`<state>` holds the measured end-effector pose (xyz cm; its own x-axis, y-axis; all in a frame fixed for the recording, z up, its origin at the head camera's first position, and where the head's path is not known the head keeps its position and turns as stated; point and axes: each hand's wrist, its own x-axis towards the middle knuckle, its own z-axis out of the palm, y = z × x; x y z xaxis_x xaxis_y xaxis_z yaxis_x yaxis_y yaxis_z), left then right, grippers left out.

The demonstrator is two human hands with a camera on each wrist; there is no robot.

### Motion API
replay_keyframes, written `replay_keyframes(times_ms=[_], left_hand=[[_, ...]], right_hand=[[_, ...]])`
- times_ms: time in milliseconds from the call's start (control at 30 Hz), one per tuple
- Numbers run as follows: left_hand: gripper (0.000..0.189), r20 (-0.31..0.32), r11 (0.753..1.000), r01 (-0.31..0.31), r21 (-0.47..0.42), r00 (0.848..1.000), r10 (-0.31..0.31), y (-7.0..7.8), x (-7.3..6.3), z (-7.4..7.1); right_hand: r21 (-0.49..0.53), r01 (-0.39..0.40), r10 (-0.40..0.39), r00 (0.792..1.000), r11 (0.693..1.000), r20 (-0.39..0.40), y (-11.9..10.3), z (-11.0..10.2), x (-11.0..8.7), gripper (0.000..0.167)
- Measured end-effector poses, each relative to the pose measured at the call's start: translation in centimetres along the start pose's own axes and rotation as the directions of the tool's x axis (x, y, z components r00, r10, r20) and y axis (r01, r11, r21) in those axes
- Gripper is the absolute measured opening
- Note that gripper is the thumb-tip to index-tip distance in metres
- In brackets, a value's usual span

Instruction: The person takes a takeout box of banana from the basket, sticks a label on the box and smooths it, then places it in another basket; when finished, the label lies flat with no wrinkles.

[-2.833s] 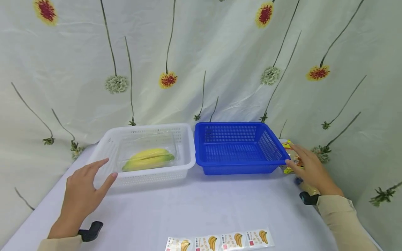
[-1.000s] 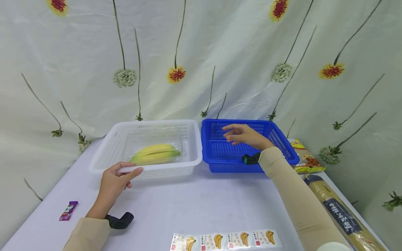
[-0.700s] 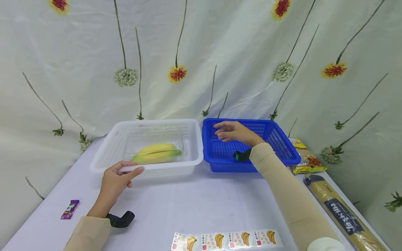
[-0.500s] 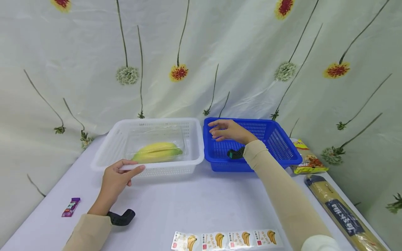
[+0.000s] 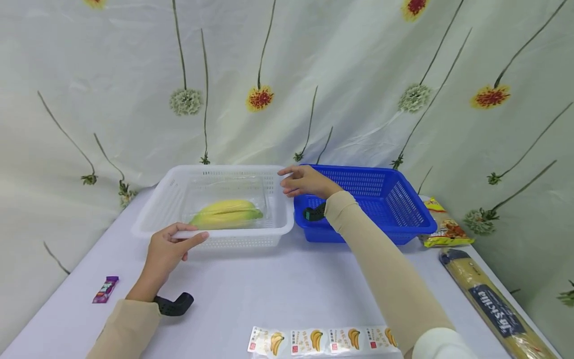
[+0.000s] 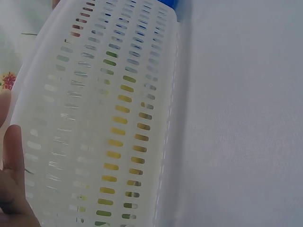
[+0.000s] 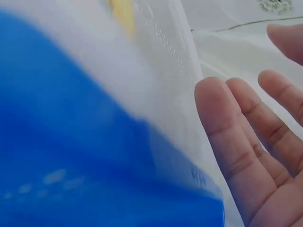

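Standing toward the far edge of the white table (image 5: pixel 233 294), left of centre: white basket (image 5: pixel 242 242). Blue basket (image 5: pixel 316 235) just beside it, to the right. Long pasta pack (image 5: pixel 495 301) along the table's right edge; sticker strip (image 5: pixel 314 341) with banana pictures at the near edge; noodle pack (image 5: pixel 448 233) toward the far right corner, beside the blue basket. Yellow-green bananas (image 5: pixel 226 214) in clear plastic inside the white basket, near its front wall. Left hand (image 5: pixel 162 253) pinches the white basket's front rim, left of the bananas. Right hand (image 5: pixel 309 182) holds nothing, fingers apart and loosely bent, at the white basket's right rim; contact can't be told. Small purple bar (image 5: pixel 105 290) near the table's left edge.
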<state>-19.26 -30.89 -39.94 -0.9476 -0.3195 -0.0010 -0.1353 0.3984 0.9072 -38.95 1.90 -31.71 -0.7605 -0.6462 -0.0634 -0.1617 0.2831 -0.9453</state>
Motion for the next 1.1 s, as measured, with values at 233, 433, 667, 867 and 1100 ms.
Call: replay_keyframes(times_ms=[233, 433, 667, 867, 1100], left_hand=[[0.051, 0.002, 1.000, -0.003, -0.001, 1.000, 0.003, -0.1, 0.0, 0.0], [0.051, 0.002, 1.000, 0.007, 0.011, 1.000, -0.007, 0.0, 0.0, 0.0], [0.052, 0.006, 1.000, 0.011, 0.013, 1.000, -0.011, -0.2, 0.1, 0.0], [0.054, 0.006, 1.000, 0.008, 0.016, 1.000, -0.008, -0.2, 0.1, 0.1], [0.054, 0.004, 1.000, 0.008, 0.018, 1.000, -0.008, -0.1, 0.1, 0.0]], right_hand=[[0.072, -0.064, 0.063, 0.998, 0.995, 0.018, -1.2, 2.2, 1.7, 0.060], [0.035, -0.171, 0.169, 0.985, 0.985, 0.036, -1.6, 4.1, 2.7, 0.065], [0.079, -0.264, 0.264, 0.965, 0.961, 0.008, -1.8, 5.7, 3.5, 0.070], [0.090, -0.333, 0.332, 0.943, 0.939, 0.025, -1.9, 6.4, 4.3, 0.076], [0.148, -0.335, 0.335, 0.942, 0.931, 0.027, -2.3, 7.2, 4.2, 0.085]])
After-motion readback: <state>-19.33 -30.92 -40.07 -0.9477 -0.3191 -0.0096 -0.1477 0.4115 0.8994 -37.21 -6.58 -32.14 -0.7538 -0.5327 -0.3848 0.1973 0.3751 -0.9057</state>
